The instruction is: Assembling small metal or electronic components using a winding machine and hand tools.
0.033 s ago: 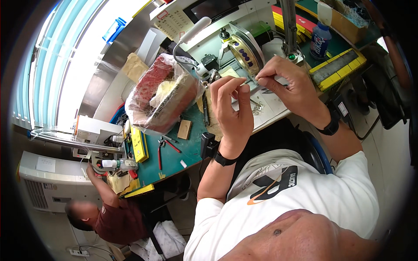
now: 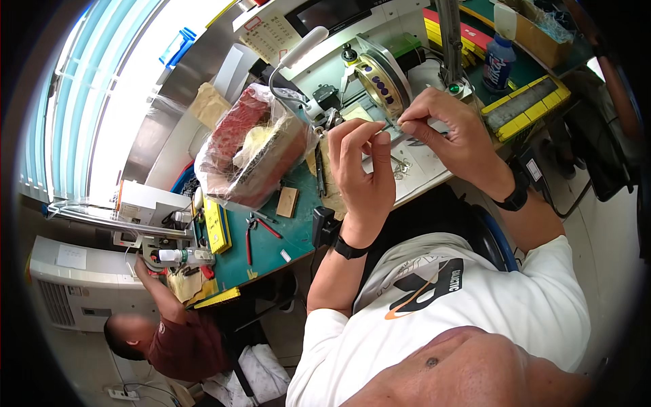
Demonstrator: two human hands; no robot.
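left hand (image 2: 364, 176) and right hand (image 2: 454, 132) show no appreciable movement, fingers drawn narrow (any contents cannot be told); work seemingly continues.

Lettered white shirt (image 2: 522, 298), lettered blue bottle (image 2: 499, 66)

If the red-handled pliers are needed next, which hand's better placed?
Probably the left hand: it's nearer the red-handled pliers, which lie to its left; the right hand is farther off.

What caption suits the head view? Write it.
Left hand and right hand raised close together near a round gold machine part.
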